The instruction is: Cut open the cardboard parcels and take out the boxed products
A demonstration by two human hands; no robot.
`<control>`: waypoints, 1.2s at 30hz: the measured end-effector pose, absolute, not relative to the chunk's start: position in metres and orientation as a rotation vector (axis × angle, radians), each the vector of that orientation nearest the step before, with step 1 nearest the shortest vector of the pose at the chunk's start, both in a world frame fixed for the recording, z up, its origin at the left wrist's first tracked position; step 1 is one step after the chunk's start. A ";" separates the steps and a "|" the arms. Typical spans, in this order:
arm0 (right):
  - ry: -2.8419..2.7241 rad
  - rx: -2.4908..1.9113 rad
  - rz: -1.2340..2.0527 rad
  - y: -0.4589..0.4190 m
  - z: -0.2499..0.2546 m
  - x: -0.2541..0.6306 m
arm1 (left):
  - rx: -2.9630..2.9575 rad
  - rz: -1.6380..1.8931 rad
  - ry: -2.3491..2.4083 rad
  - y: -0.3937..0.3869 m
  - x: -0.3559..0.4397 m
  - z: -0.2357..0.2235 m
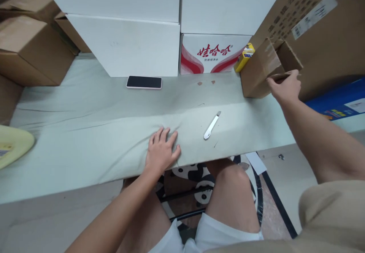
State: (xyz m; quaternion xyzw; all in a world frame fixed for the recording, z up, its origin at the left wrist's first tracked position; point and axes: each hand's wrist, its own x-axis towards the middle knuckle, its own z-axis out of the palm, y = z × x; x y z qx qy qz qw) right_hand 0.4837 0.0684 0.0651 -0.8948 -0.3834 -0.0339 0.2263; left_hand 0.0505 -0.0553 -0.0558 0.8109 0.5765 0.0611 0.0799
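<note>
My left hand [161,151] lies flat and open on the pale green cloth [85,131] at the table's near edge, holding nothing. My right hand [285,89] reaches to the far right and is closed on the flap of a small open cardboard box [258,70]. A white utility knife [211,125] lies on the cloth between the two hands, touched by neither. A black phone [144,82] rests face up further back, in front of the white boxes.
White boxes [128,44] and a red-and-white printed carton [209,53] are stacked along the back. A yellow packet [244,56] stands beside the small box. A large brown carton [322,32] leans at right, brown boxes [31,51] at left, a yellow object [13,144] at the left edge.
</note>
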 end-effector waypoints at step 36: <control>-1.289 -2.314 -0.072 0.076 0.041 0.526 | 2.546 0.256 1.753 -0.053 0.045 -0.066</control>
